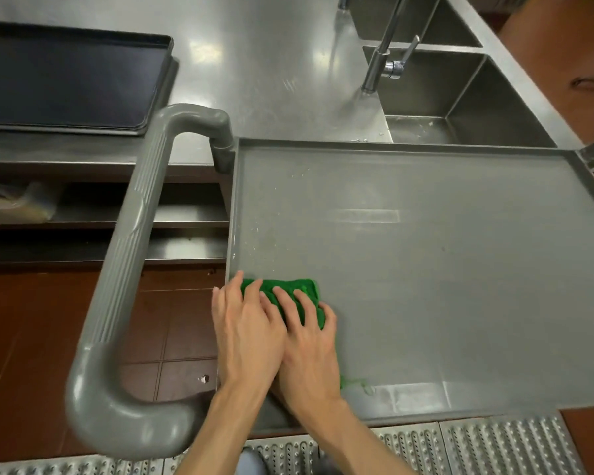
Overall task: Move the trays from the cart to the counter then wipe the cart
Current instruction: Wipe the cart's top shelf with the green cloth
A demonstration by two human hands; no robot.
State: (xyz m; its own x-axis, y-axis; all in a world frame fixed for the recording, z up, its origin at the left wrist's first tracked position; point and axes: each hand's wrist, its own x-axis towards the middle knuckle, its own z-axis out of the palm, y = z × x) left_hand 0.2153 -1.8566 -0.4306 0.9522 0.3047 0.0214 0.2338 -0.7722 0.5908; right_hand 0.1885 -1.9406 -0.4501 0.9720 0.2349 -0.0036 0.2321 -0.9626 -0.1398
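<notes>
The grey cart top (426,269) fills the middle and right of the head view, bare except for a green cloth (288,291) at its near left corner. My left hand (246,332) and my right hand (307,347) lie side by side on the cloth and press it flat with straight fingers. The left hand partly overlaps the right. A stack of dark trays (66,73) sits on the steel counter (254,63) at the upper left.
The cart's thick grey handle (127,252) loops out to the left. Behind the cart are a double sink (460,97) and a faucet (381,63). Shelves run under the counter at left. A metal floor grate (494,447) lies at the bottom.
</notes>
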